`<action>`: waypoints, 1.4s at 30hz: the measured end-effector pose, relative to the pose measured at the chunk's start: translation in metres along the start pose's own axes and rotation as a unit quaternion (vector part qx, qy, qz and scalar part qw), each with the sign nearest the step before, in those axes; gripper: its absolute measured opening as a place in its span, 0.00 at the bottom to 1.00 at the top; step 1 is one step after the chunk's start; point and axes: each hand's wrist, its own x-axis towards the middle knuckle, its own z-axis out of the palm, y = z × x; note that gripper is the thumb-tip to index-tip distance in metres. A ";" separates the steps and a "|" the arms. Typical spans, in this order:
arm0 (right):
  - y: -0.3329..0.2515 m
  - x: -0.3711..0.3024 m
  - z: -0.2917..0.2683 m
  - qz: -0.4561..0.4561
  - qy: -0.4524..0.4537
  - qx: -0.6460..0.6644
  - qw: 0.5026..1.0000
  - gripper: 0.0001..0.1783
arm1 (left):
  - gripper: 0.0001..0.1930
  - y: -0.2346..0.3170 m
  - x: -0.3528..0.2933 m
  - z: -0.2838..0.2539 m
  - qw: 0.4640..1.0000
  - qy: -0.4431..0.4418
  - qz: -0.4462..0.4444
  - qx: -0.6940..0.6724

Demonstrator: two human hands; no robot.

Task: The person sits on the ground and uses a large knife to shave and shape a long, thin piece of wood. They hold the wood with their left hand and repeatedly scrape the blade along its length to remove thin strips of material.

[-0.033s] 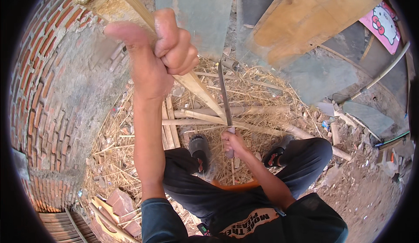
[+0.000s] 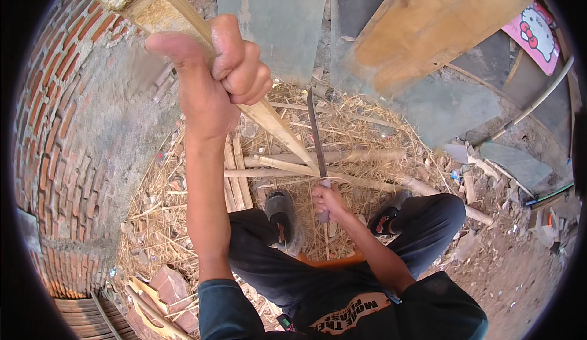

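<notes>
My left hand (image 2: 211, 83) is raised high and wrapped around a split bamboo strip (image 2: 278, 127), thumb stretched along it. The strip's broad, rough end is near the camera, and its far end slants down toward the ground. In my right hand (image 2: 331, 202), low between my knees, I grip the pale handle of a machete (image 2: 315, 126). Its long dark blade points away from me. The strip's lower end meets the blade just above the handle; whether they touch I cannot tell. A thin pale sliver curls beside the handle.
Bamboo poles (image 2: 361, 155) lie across straw and shavings (image 2: 373, 117) in front of my feet. A worn brick wall (image 2: 73, 126) rises on the left. Boards (image 2: 440, 22) and grey sheets lean at the back. Broken wooden pieces (image 2: 174, 288) lie at lower left.
My left hand and the bamboo strip have shifted very slightly left. My right hand and the machete have barely moved.
</notes>
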 end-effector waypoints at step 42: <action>-0.010 -0.037 0.029 -0.092 -0.007 0.011 0.996 0.08 | 0.34 -0.018 0.033 0.012 0.991 0.095 -0.026 0.089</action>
